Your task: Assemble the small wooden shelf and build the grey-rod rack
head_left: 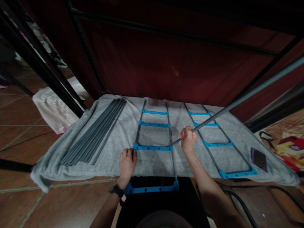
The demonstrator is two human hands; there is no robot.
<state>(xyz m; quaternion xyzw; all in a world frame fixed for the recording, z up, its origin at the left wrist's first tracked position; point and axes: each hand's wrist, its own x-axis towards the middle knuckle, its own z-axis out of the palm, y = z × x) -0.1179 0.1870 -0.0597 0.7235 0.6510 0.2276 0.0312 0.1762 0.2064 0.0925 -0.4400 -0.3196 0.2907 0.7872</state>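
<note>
My right hand (188, 138) is wrapped round a long grey tube (218, 114), which rises at a slant to the right edge of view. The tube's lower end meets or lies near the right end of a blue crosspiece (153, 148). That crosspiece belongs to a ladder-like frame of grey tubes and blue bars. My left hand (127, 162) has its fingers curled on the frame's left side tube, just below that crosspiece. The frame's nearest blue bar (154, 189) overhangs the cloth's front edge at my lap. A second such frame (219, 144) lies to the right.
Several loose grey tubes (95, 136) lie bunched on the left of the grey cloth (121, 126). A dark phone (259, 160) rests at the right. Black metal posts (42, 60) stand at the left, with a dark red panel (166, 69) behind.
</note>
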